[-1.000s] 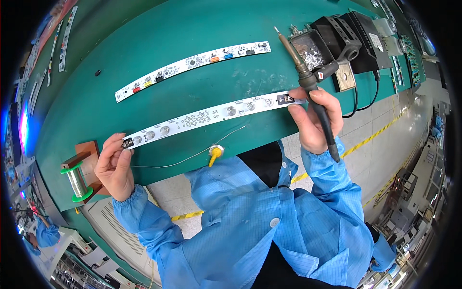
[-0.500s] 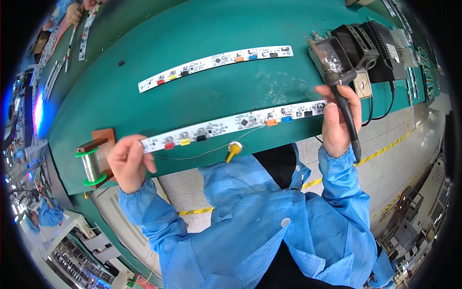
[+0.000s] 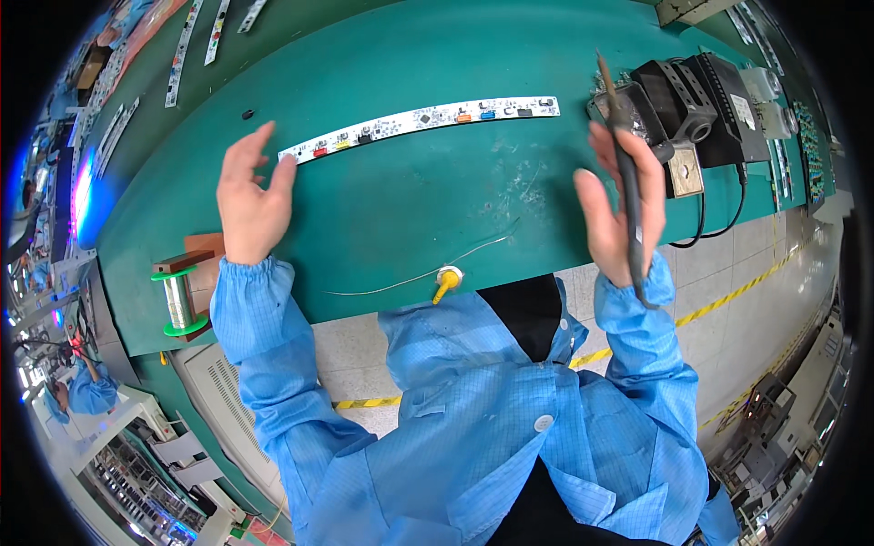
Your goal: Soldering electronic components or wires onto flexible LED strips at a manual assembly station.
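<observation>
A long white circuit board strip (image 3: pixel 423 118) with red, yellow, black, orange and blue connectors lies across the green mat. My left hand (image 3: pixel 251 205) is open beside its left end, the thumb tip at the board's corner; whether they touch I cannot tell. My right hand (image 3: pixel 604 229) holds a soldering iron (image 3: pixel 629 182), its tip pointing away from me, past the board's right end. A loose strand of solder wire (image 3: pixel 414 284) rests on the mat near the front edge, beside a yellow plug (image 3: pixel 446 280).
At left, a solder wire spool (image 3: pixel 178 302) with green flanges sits on a brown stand. A black soldering station (image 3: pixel 728 102) and an iron holder (image 3: pixel 674 96) stand at right. More board strips (image 3: pixel 185 55) lie far left, near a small black part (image 3: pixel 247 115).
The board strip I held in both hands has left the near edge; one strip now shows at the far place. Both hands have let go of it, and my left hand moved farther forward.
</observation>
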Demonstrator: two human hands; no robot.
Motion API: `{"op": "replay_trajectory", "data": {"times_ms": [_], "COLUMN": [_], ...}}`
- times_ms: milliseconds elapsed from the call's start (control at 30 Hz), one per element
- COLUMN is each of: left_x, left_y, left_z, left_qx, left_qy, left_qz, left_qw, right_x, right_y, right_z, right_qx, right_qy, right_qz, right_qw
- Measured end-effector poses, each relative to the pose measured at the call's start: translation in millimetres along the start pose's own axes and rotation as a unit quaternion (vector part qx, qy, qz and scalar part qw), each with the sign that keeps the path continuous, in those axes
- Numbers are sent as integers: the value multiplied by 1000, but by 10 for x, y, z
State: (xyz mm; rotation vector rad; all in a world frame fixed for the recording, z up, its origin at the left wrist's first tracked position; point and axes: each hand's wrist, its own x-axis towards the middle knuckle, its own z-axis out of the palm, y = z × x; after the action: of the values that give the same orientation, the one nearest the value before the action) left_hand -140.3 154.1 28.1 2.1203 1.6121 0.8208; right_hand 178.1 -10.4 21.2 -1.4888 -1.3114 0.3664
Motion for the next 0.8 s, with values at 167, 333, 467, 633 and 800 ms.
{"op": "replay_trajectory", "data": {"times_ms": [167,333,467,633,800], "left_x": [20,-133,-428,-523,-581], "left_y": [-56,31,110,153,103], "left_z": [25,-75,-164,-147,-157], "left_qx": [29,4,20,-20,-27], "left_qy": [-73,-110,-128,-142,-97], "left_qz": [89,76,123,96,67], "left_qw": [993,991,984,985,993], "right_x": [315,160,-132,-216,-325], "right_y": [18,29,-80,62,76], "right_z": [222,181,11,32,-132], "right_qx": [-103,-86,-98,-137,-137], "right_qy": [-70,-53,-47,-13,-13], "right_qz": [-19,-7,-1,-39,-66], "right_qw": [992,995,994,990,988]}}
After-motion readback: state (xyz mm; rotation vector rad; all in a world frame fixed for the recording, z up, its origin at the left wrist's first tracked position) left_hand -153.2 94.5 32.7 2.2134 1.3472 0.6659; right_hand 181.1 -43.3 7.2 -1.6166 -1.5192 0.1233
